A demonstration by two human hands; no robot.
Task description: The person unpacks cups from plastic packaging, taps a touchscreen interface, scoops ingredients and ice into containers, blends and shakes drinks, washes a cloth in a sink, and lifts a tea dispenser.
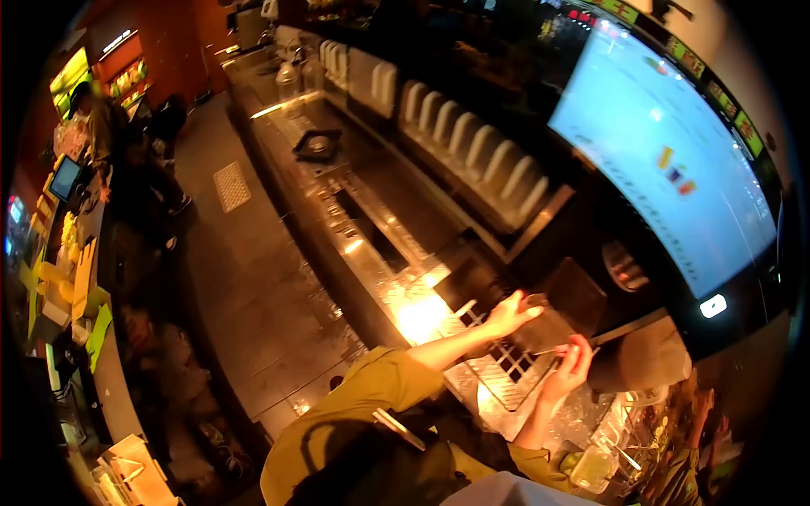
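My left hand [513,316] grips the upper left edge of a dark, boxy container [542,325], its thumb lying along the rim. At the container's lower right corner, my right hand [575,358] has its fingers curled against the edge. The container is tilted and dim, and I cannot make out what is inside it. Below both hands lies a light-barred grid rack [510,363] on the wet metal counter. Just beyond the container, a dark flat panel or lid [576,291] leans at the back of the counter.
A large brown tub [645,358] stands to the right, near a clear plastic box [595,468]. White upright dividers [464,139] line the counter's back. A black square fitting [317,145] sits farther along. Another person [126,152] stands at the far left; a lit screen [666,160] hangs above.
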